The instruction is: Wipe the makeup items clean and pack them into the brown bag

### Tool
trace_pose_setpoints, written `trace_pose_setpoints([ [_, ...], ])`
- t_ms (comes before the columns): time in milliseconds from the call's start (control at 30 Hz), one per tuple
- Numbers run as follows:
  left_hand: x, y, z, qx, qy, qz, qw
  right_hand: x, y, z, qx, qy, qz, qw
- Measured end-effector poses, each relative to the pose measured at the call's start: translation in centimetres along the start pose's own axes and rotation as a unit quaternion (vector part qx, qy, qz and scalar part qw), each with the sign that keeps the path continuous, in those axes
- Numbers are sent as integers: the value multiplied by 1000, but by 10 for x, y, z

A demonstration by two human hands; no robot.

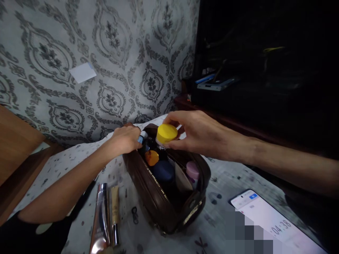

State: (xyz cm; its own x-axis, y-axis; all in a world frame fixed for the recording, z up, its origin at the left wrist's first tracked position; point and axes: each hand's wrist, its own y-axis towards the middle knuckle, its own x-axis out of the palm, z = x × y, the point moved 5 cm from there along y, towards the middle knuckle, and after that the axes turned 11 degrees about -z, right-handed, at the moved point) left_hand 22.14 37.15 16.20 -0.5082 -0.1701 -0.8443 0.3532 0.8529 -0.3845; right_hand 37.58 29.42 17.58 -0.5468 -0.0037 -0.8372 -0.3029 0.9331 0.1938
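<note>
Over the far end of a brown zippered toiletry bag point(143, 190), my right hand point(189, 132) grips a small round jar with a yellow lid point(166, 132) between thumb and fingers. My left hand point(125, 139) is closed on the bag's far left rim, its fingertips partly hidden inside. The bag stands unzipped on the patterned cloth. Inside it I see a dark blue rounded item point(163, 171), an orange round item point(152, 157) and a pink-capped container point(192, 170). A light blue and white item point(141, 137) shows beside my left fingers.
Left of the bag lie a shiny rose-coloured tube point(100, 218) and a slim gold tube point(115, 211). A phone point(275, 218) with a lit timer lies at the right. Behind are a patterned wall point(113, 63) and a large dark screen point(265, 46).
</note>
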Motion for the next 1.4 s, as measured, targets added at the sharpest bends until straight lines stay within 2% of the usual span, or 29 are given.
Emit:
trace_pose_setpoints([
  [100,1,1,-8,21,-46,16,999,-1,-1,1,-3,7,-2,1000],
  [167,0,2,-16,59,-105,36,992,-2,-2,1,-9,9,3,1000],
  [300,-4,2,-34,126,-245,63,959,-4,-3,1,-16,8,11,1000],
  [400,-7,-2,-45,136,-336,72,929,-3,-3,0,-16,10,10,1000],
  [467,-9,-4,-49,134,-359,76,920,-2,-2,-2,-20,11,7,1000],
  [700,-7,-5,-42,138,-302,75,940,1,-1,-6,-32,9,4,999],
  [1067,-6,-27,9,194,-156,32,968,4,-20,-1,-27,35,-17,999],
  [1233,0,-29,11,189,-161,26,968,11,-33,-5,-9,81,-80,993],
  [1300,3,-29,7,188,-170,21,967,16,-38,-11,-35,90,-113,989],
  [1400,6,-31,1,206,-170,30,963,22,-47,-22,-119,84,-155,977],
])
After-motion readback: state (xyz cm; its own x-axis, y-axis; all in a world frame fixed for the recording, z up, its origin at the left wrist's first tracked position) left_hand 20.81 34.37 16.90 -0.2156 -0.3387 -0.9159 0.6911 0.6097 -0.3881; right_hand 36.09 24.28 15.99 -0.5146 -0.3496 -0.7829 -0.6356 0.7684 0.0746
